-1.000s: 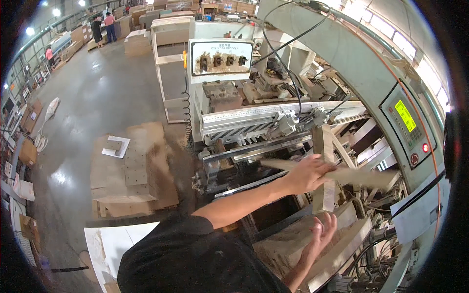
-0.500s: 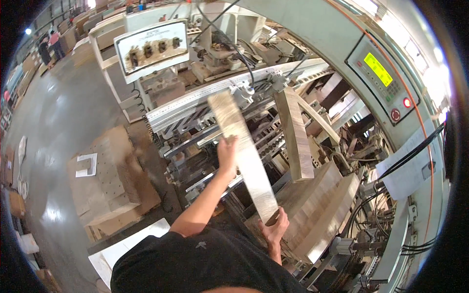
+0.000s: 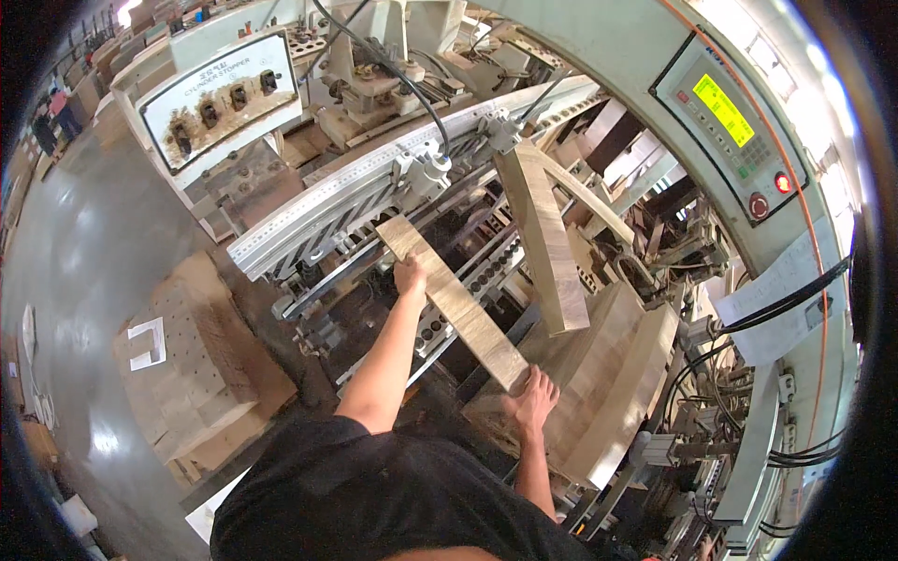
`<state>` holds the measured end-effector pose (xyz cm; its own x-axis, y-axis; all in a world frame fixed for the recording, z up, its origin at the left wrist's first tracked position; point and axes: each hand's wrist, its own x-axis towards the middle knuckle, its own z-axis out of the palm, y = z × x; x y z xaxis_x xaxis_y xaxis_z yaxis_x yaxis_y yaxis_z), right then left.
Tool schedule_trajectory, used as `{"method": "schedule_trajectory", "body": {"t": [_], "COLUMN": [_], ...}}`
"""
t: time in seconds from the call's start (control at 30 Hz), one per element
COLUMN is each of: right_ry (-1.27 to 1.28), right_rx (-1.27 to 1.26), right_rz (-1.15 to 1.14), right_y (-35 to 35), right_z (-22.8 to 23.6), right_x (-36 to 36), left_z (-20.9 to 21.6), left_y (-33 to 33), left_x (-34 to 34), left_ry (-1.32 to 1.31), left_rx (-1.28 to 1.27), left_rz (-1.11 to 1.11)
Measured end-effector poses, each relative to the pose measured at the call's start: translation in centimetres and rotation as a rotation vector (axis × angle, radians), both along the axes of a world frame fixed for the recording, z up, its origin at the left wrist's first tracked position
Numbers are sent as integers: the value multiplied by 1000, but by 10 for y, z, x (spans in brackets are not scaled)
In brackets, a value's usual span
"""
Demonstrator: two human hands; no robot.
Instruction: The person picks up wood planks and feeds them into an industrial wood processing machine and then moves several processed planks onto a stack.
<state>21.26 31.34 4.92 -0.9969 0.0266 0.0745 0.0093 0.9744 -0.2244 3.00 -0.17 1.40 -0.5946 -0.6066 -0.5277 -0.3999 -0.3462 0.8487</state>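
Note:
A long, narrow wooden board [image 3: 463, 313] slants across the machine bed in front of me, its far end close to the metal rail. My left hand [image 3: 409, 276] grips its left edge near that far end, fingers closed round it. At the near end, my right hand [image 3: 533, 400] closes on the board's corner. Right of it, a second wooden board [image 3: 550, 248] stands tilted against the rail's clamp. Beside my right hand lie several stacked wooden boards [image 3: 608, 374]. Fingertips under the held board are partly hidden.
A scaled metal rail [image 3: 318, 224] runs behind the boards. A control panel [image 3: 725, 126] with a lit screen is at upper right, above hanging black cables [image 3: 786, 299]. A white switch box [image 3: 224, 103] stands far left. Stacked wooden panels [image 3: 187, 374] sit on the floor at left.
The held board has come down and turned flatter over the machine bed, its near end shifting slightly up. Both hands moved with it, keeping their grip. The whole view has shifted somewhat.

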Motion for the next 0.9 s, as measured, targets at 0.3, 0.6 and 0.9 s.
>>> {"method": "schedule_trajectory", "body": {"t": [0.3, 0.6, 0.9], "right_ry": [-36, -26, -34], "right_rx": [78, 117, 116], "right_rz": [40, 23, 9], "right_y": [-27, -18, -23], "right_z": [12, -1, 4], "right_x": [-64, -71, -64], "left_z": [-10, 1, -11], "left_y": [-5, 5, 3], "left_x": [-34, -31, -32], "left_ry": [-16, 51, 11], "left_rx": [-187, -280, -286], "left_rz": [192, 267, 246]}}
